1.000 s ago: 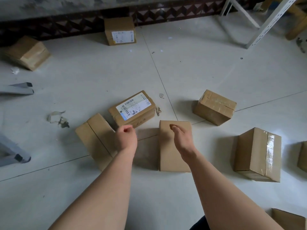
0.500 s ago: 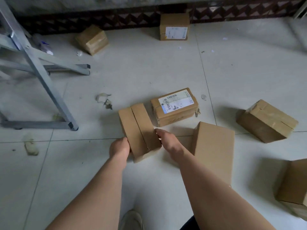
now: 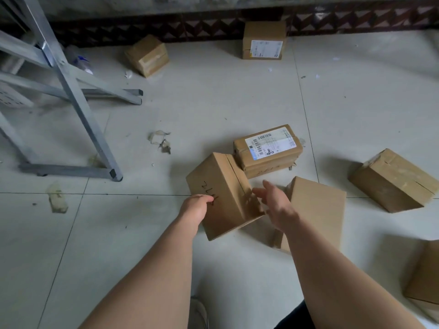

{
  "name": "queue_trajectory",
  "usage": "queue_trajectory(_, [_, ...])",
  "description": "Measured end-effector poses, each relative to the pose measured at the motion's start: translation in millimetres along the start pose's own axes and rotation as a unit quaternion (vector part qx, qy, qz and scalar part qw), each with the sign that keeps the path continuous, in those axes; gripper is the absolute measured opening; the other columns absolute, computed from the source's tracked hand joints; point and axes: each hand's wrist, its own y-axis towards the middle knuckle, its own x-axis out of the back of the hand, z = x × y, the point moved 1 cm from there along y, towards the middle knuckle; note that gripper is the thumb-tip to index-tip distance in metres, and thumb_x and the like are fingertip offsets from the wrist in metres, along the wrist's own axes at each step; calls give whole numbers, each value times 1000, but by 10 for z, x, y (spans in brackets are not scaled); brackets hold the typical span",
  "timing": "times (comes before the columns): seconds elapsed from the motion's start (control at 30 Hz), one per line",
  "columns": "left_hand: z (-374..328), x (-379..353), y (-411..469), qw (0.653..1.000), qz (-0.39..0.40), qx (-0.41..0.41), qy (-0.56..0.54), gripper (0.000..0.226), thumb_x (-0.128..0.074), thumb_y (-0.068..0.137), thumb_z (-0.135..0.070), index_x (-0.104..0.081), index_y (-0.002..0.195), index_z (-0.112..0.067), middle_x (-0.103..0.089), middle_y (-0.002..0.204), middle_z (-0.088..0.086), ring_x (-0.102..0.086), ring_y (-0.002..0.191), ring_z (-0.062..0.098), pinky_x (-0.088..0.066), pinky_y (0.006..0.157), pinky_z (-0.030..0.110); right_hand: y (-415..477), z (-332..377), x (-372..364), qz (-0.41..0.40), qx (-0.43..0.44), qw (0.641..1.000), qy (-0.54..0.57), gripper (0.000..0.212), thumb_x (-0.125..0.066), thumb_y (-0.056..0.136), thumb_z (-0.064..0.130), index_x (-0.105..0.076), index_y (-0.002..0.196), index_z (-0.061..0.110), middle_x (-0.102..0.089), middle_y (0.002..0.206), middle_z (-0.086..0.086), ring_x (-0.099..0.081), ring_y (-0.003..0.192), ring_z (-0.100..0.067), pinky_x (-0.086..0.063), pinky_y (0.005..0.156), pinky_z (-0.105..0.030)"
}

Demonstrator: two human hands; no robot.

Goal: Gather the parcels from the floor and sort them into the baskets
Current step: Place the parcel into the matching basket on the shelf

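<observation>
A plain brown parcel with handwritten digits on its side is tilted up on one edge on the tiled floor. My left hand grips its left side, fingers curled onto the written face. My right hand is at the parcel's right side with its fingers straight and spread; whether it touches, I cannot tell. A parcel with a white shipping label lies just behind. Another plain parcel lies flat under my right forearm.
More parcels lie at the right, lower right, and by the far wall. A grey metal frame stands at the left. Paper scraps litter the floor. My shoe shows below.
Both hands moved from the middle parcel to the left one. My left hand has tipped it up on its edge, and my right hand has opened beside it.
</observation>
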Motion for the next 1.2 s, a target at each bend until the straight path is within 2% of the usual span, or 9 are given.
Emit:
queue_trajectory(0.13, [-34,-88,95,999,-36,23,15,27,-56,92,-18,-66,116,-9,-58,108,7,-57,103,28,-46,88,33,-27,17,65,-3,1,1000,21,56,-26,105,38,-62,123,-1,-50,140,-24,-55,120,-30,-40,71,-24])
queue_trajectory(0.27, [-38,-103,159,995,-81,28,53,34,-41,97,-11,-55,127,-5,-56,127,14,-54,111,33,-42,88,34,22,23,174,-41,40,998,22,57,-24,103,46,-61,130,11,-47,147,-6,-40,131,-20,-25,105,-34])
queue_trajectory(0.37, [-79,-132,262,997,-50,0,64,52,-39,98,-15,-32,149,-26,-41,147,6,-46,127,30,-39,100,38,59,44,237,-31,29,997,64,59,-24,101,49,-65,126,13,-56,136,-3,-41,132,-21,-23,109,-41])
queue_trajectory(0.47, [-157,-197,322,999,2,4,50,61,-37,97,-18,-17,150,-42,-47,141,2,-54,114,32,-49,84,39,84,59,175,5,20,994,105,62,-23,101,50,-67,121,10,-64,124,-5,-51,116,-20,-28,99,-36])
queue_trajectory(0.6, [-205,-252,361,997,0,7,77,61,-32,94,-15,-15,148,-37,-52,134,-1,-64,100,31,-49,67,31,180,77,155,-27,27,985,171,58,-25,102,46,-55,135,8,-57,135,-12,-51,115,-21,-30,97,-33])
queue_trajectory(0.7, [-307,-260,446,990,-56,-27,124,61,-38,93,-13,-19,150,-27,-37,146,9,-50,121,34,-44,96,38,182,102,230,-48,31,981,186,56,-24,103,41,-53,137,6,-55,136,-14,-50,117,-22,-31,102,-35])
queue_trajectory(0.83, [-490,-271,587,973,-46,-102,202,68,-46,94,-19,-15,154,-26,-19,156,7,-33,138,32,-35,111,42,150,190,307,-87,55,985,139,47,-32,102,31,-53,136,9,-53,139,-7,-45,131,-22,-28,115,-37])
queue_trajectory(1.0, [-535,-325,682,903,-36,-180,388,83,-58,86,-45,-14,153,-27,-21,158,0,-17,145,27,-24,114,48,231,509,532,-213,254,926,-179,53,-39,91,-2,-44,143,7,-36,150,-9,-32,139,-23,-26,111,-25])
queue_trajectory(1.2, [-439,-287,653,865,-51,-186,464,71,-61,83,-52,-30,142,-27,-35,144,6,-33,133,30,-29,108,45,501,733,624,-181,179,817,-517,71,-39,86,6,-26,152,27,-9,161,-10,-1,149,-27,-6,121,-41])
